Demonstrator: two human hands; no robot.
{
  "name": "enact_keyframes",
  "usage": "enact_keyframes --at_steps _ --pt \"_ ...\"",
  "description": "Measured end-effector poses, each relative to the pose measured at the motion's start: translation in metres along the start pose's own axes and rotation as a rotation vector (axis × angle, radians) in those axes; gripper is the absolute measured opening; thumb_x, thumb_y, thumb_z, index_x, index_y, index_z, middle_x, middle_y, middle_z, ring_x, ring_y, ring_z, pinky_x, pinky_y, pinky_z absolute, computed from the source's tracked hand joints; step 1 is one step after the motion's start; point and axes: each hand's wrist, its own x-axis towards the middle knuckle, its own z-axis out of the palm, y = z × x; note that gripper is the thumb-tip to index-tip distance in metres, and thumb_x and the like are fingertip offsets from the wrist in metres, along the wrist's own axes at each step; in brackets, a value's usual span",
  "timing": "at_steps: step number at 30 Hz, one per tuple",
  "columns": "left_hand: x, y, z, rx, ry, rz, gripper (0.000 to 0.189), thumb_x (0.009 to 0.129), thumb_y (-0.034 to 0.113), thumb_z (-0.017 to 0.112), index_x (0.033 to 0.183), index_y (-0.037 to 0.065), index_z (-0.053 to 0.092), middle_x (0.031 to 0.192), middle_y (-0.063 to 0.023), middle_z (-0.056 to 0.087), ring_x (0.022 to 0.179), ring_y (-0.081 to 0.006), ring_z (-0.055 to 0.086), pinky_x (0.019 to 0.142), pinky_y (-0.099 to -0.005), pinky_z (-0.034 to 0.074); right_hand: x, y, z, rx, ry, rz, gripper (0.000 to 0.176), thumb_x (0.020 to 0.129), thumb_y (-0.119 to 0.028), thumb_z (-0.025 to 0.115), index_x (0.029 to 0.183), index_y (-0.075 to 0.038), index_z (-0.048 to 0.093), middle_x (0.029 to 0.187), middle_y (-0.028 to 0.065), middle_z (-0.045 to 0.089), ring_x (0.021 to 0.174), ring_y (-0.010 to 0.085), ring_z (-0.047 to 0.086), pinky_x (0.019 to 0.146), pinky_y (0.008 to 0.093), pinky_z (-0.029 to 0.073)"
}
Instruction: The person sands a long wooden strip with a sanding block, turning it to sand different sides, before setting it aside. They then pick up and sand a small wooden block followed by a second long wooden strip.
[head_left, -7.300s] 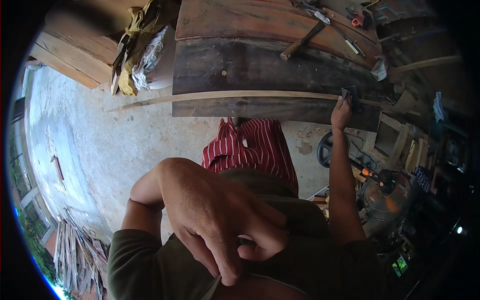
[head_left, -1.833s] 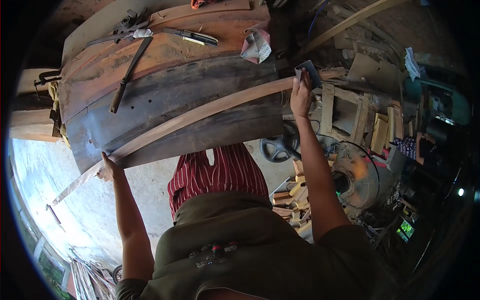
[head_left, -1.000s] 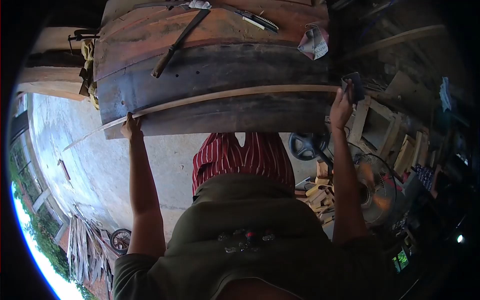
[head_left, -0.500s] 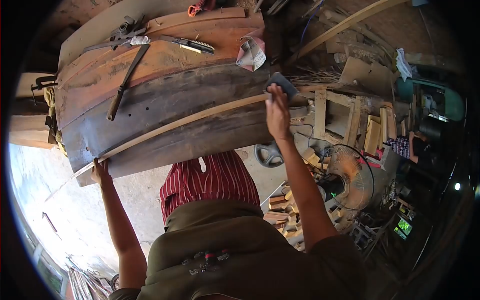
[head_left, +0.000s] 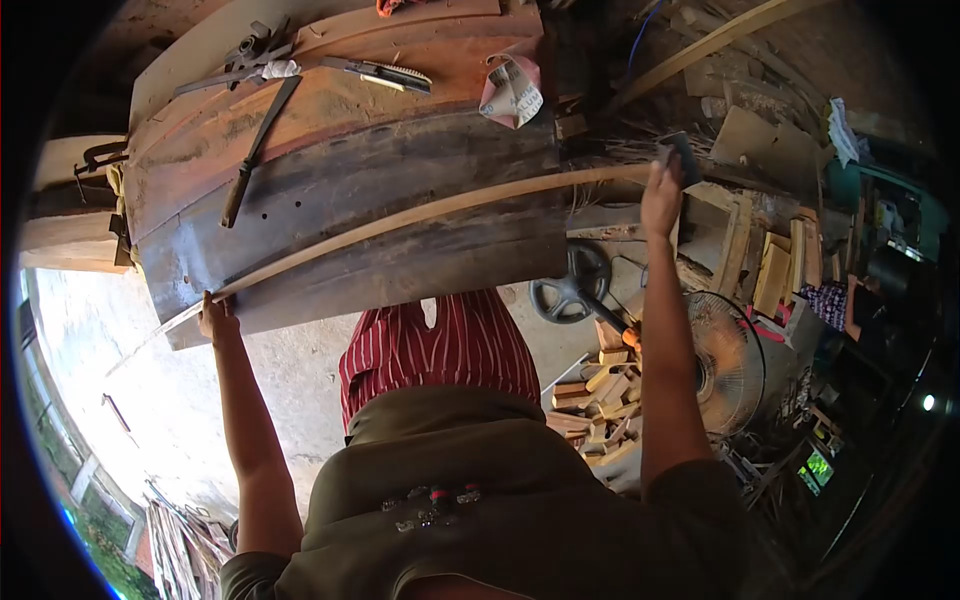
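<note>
The long thin pale wooden strip point(head_left: 400, 215) lies lengthwise along the front of the dark weathered plank bench point(head_left: 350, 170). At the bench's left corner the left hand point(head_left: 215, 320) curls its fingers round it; past the bench's right end the right hand point(head_left: 660, 195) grips a dark sanding block point(head_left: 680, 155) at the strip's tip

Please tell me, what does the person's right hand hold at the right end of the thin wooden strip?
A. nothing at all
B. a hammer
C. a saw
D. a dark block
D: the right hand grips a dark block against the thin wooden strip, while the left hand holds the strip near its other end.
</note>
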Motion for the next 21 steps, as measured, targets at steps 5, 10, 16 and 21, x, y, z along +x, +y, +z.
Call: enact_keyframes --at_steps 5,10,16,21 --pt "0.011 -0.002 -0.008 -0.206 -0.069 -0.062 0.030 0.094 0.022 0.066 0.115 0.004 0.054 0.103 -0.0131 0.062 0.091 -0.0237 0.065 0.074 -0.0308 0.058 0.034 0.052 -0.004 -0.095 0.020 0.364 0.053 0.100 -0.041 0.041 0.120 0.004 0.059 0.112 0.0284 0.063 0.104 0.0487 0.059 0.089 0.0537 0.045" --pt "0.005 0.000 -0.003 -0.200 -0.023 -0.083 0.028 0.093 0.021 0.067 0.114 0.007 0.054 0.103 -0.0115 0.061 0.092 -0.0231 0.063 0.073 -0.0315 0.058 0.012 0.029 0.001 -0.038 0.021 -0.094 0.050 0.101 -0.038 0.042 0.133 -0.001 0.051 0.128 0.0271 0.056 0.114 0.0478 0.054 0.096 0.0510 0.044" --pt "0.027 -0.006 -0.006 -0.258 -0.025 -0.117 0.029 0.091 0.017 0.070 0.112 0.009 0.051 0.099 -0.0102 0.060 0.086 -0.0237 0.063 0.068 -0.0367 0.059 0.058 0.080 -0.020 -0.073 -0.104 0.226 0.046 0.100 -0.038 0.043 0.122 0.000 0.057 0.116 0.0303 0.059 0.107 0.0480 0.056 0.090 0.0524 0.043" --pt "0.011 -0.007 0.001 -0.309 0.000 -0.073 0.030 0.089 0.012 0.070 0.114 0.008 0.053 0.100 -0.0101 0.061 0.084 -0.0273 0.063 0.065 -0.0427 0.058 -0.038 -0.047 0.005 0.083 -0.127 -0.127 0.046 0.103 -0.026 0.042 0.141 0.000 0.045 0.143 0.0227 0.047 0.133 0.0399 0.043 0.110 0.0454 0.035"
